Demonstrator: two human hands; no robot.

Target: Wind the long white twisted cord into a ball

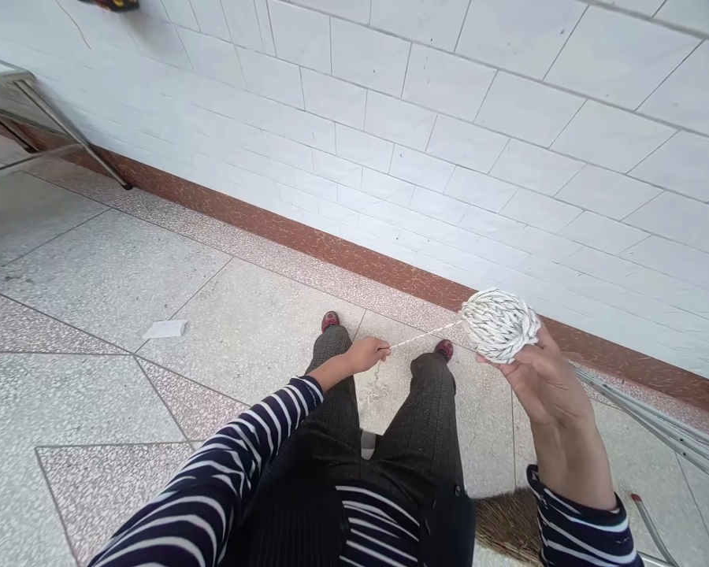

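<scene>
A ball of white cord [496, 324] with dark flecks rests in my right hand [543, 370], whose fingers curl around its underside and right side. From the ball's left side a single strand [425, 336] runs out, nearly straight, to my left hand [367, 354]. That hand pinches the strand between thumb and fingers, above my left knee. A short loose end appears to hang just below the pinch. Both hands are in front of my body, apart from each other, with the ball higher in the picture than the left hand.
A white tiled wall [378, 142] with a red-brown skirting [283, 234] stands ahead. On the speckled floor lies a white paper piece [165, 328]. A metal-legged table [74, 130] is at left. Metal rails [655, 417] and a bristly broom head [508, 524] are at right.
</scene>
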